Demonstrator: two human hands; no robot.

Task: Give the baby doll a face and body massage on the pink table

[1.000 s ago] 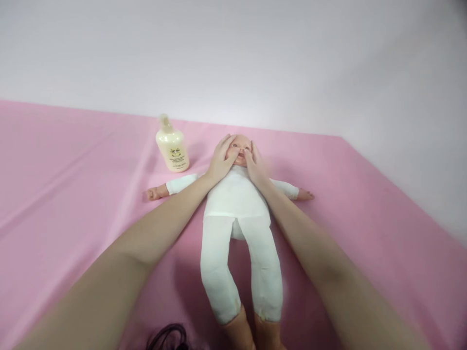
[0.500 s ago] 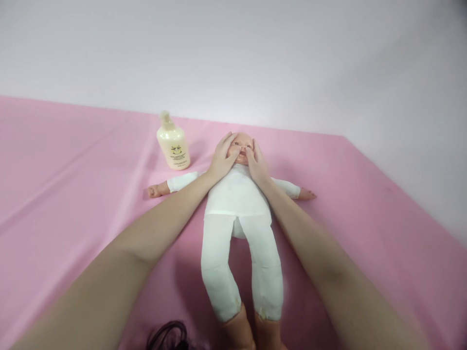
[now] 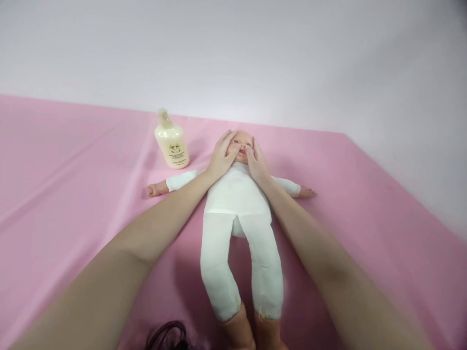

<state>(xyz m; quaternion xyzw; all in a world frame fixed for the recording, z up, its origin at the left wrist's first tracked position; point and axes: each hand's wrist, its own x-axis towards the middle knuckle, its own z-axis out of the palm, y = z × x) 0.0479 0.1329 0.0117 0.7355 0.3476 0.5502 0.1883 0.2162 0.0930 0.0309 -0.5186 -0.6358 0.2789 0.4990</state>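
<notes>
Head view: two unclenched hands against the head of one doll, one bottle nearby, one cloth beneath.

Doll half covered up, bottle print basically unreadable
The sides of the doll's head are covered by the left hand and the right hand, so the ears can't be made out, and both palms are hidden too. Bits of the white sleeves get blocked by the person's arms, which are chopped off at the bottom edge, same as the lower ends of the doll's legs. Some dark strands are cropped down there as well, pretty blurry, and what they belong to can't be told. The bottle's small lettering is too tiny to be read. The pink cloth is cut off left, right and bottom.
</notes>
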